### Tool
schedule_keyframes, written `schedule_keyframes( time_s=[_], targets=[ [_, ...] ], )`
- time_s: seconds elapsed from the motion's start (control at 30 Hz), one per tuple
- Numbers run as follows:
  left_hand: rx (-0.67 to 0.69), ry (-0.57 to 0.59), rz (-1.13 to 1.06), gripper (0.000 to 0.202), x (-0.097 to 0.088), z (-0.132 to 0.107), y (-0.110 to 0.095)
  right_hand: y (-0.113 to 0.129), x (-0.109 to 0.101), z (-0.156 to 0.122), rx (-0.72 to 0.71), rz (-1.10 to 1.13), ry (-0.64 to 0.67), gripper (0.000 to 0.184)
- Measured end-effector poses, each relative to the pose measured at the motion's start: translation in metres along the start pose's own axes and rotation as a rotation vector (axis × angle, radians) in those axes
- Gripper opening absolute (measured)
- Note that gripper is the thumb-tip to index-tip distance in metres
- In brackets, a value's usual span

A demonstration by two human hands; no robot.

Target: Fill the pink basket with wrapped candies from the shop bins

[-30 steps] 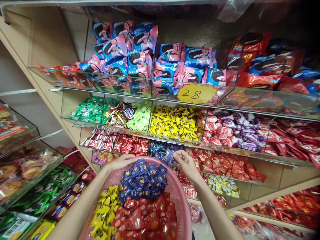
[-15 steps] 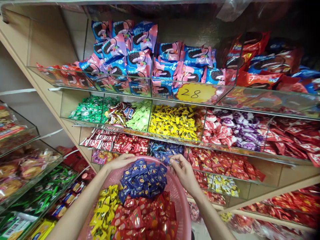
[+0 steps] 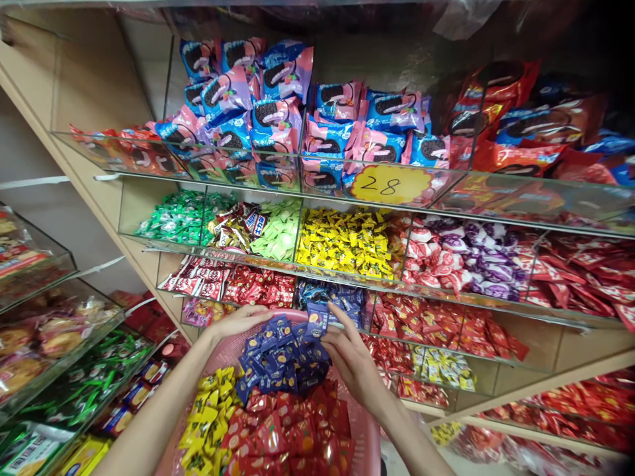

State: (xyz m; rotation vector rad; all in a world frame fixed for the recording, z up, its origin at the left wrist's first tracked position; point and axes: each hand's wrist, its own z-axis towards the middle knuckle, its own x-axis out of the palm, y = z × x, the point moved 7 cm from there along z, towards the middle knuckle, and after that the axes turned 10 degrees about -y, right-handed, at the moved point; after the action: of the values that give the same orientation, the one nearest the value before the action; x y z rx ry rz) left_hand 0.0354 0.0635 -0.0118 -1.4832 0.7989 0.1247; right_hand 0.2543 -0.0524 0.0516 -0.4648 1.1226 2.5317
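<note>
A pink plastic basket holds wrapped sweets in three groups: blue packets, yellow packets and red packets. My left hand grips the basket's far rim at the left, its fingertips partly hidden. Between the thumb and fingers of my right hand, a single blue sweet packet is pinched above the blue group. Just beyond the rim, more blue packets lie in a shelf compartment, partly covered by my right hand.
Clear-fronted shelves rise ahead, with yellow sweets, green sweets and purple-wrapped sweets. Cookie packs are stacked above a yellow price tag. A side shelf at left carries packaged snacks.
My right hand has moved left from the shelf's blue compartment to over the basket, bringing a blue sweet packet into clear view. My left hand stays on the rim.
</note>
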Motion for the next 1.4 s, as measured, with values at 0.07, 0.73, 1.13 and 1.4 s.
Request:
schedule_keyframes(
  time_s=[0.07, 0.73, 1.13, 1.4],
  targets=[
    [0.008, -0.004, 0.004, 0.049, 0.000, 0.000, 0.001, 0.000, 0.001, -0.001, -0.007, -0.010, -0.002, 0.031],
    [0.043, 0.037, -0.035, 0.051, 0.005, 0.000, 0.007, -0.045, 0.024, -0.015, 0.797, 0.811, -0.270, 0.025],
    [-0.003, -0.006, -0.043, 0.053, 0.006, -0.003, 0.009, -0.036, 0.039, -0.021, 1.037, 1.149, -0.305, 0.018],
    [0.031, 0.006, -0.008, 0.052, 0.005, 0.000, 0.010, -0.045, 0.031, -0.020, 0.844, 0.720, -0.234, 0.026]
  ],
)
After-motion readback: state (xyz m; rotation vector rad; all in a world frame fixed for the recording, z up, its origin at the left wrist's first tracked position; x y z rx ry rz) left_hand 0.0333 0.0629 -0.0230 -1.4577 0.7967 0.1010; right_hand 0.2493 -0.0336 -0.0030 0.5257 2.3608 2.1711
